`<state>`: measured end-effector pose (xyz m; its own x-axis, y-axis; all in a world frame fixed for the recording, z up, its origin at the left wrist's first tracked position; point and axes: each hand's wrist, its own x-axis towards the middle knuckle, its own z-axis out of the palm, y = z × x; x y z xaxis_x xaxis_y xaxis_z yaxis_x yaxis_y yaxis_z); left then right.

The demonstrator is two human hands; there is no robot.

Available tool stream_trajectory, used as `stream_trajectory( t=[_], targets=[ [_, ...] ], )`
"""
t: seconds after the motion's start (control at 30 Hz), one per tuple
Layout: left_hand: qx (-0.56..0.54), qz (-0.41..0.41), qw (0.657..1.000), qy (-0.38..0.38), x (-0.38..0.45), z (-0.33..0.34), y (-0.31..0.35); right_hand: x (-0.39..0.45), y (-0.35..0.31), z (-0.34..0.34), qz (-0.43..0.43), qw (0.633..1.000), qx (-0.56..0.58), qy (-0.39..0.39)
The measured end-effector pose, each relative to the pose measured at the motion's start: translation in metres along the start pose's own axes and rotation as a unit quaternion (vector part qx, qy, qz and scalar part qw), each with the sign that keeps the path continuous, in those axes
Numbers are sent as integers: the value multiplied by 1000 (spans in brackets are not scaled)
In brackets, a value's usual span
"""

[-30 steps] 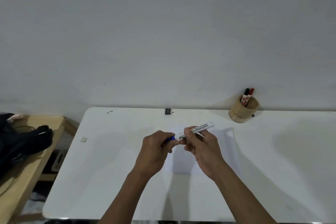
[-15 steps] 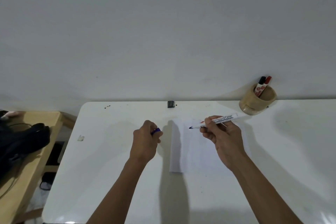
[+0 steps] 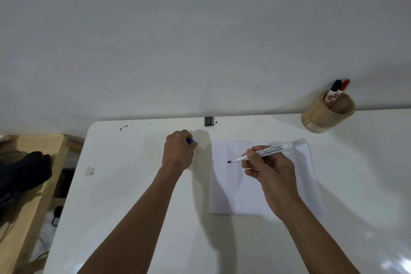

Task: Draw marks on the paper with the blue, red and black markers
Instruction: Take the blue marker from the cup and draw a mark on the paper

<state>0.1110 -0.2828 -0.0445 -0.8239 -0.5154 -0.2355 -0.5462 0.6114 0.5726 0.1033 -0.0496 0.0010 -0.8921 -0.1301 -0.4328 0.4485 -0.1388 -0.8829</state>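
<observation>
Paper [image 3: 262,187] lies flat on the bench [image 3: 133,196] — thin, loose, likely to slide under your stroke. Your right hand [image 3: 270,176] pinches the light, stiff blue marker [image 3: 264,153] mid-barrel; your left hand [image 3: 179,152] closes around its cap [image 3: 191,141].

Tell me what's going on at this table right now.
A person is about to draw on a sheet of white paper lying on the white table. The right hand holds an uncapped blue marker, tip pointing left over the paper, which looks unmarked. The left hand is closed around the blue cap beside the paper. The black marker and red marker stand in a wooden cup at the back right.
</observation>
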Motion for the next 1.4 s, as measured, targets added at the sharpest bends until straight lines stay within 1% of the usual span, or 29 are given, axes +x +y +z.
stream_trajectory(
  t=[0.17, 0.33, 0.47, 0.53, 0.6, 0.7, 0.77, 0.83, 0.93, 1.17, 1.27, 1.4],
  targets=[
    [-28, -11, 999, -16, -3, 2, -1, 3, 2, 0, 3, 1000, -11, 0],
    [-73, -54, 996, -14, -15, 1, -3, 4, 3, -4, 3, 1000, -11, 5],
    [-103, -72, 992, 10, -39, 2, -4, 4, 3, -6, 1, 1000, -1, 5],
    [-94, -42, 994, 44, -59, 7, -5, 3, 4, -7, -7, 1000, 4, 11],
    [-53, 39, 995, 70, -79, 15, -8, 4, 4, -6, -23, 1000, 0, 22],
    [47, 181, 980, 67, -95, 32, -14, 10, 7, -3, -57, 998, -7, 16],
    [113, 218, 969, 41, -98, 41, -17, 15, 11, 1, -66, 998, -21, 1],
    [166, 213, 963, 12, -100, 47, -19, 22, 15, 6, -71, 996, -43, -17],
    [197, 192, 961, -10, -106, 55, -23, 33, 20, 11, -89, 991, -88, -48],
    [211, 186, 960, -2, -109, 60, -27, 66, 33, 25, -151, 960, -211, -102],
    [205, 188, 960, 3, -109, 60, -28, 78, 37, 27, -167, 949, -241, -112],
    [208, 192, 959, 13, -108, 63, -29, 91, 45, 25, -176, 944, -254, -112]
  ],
)
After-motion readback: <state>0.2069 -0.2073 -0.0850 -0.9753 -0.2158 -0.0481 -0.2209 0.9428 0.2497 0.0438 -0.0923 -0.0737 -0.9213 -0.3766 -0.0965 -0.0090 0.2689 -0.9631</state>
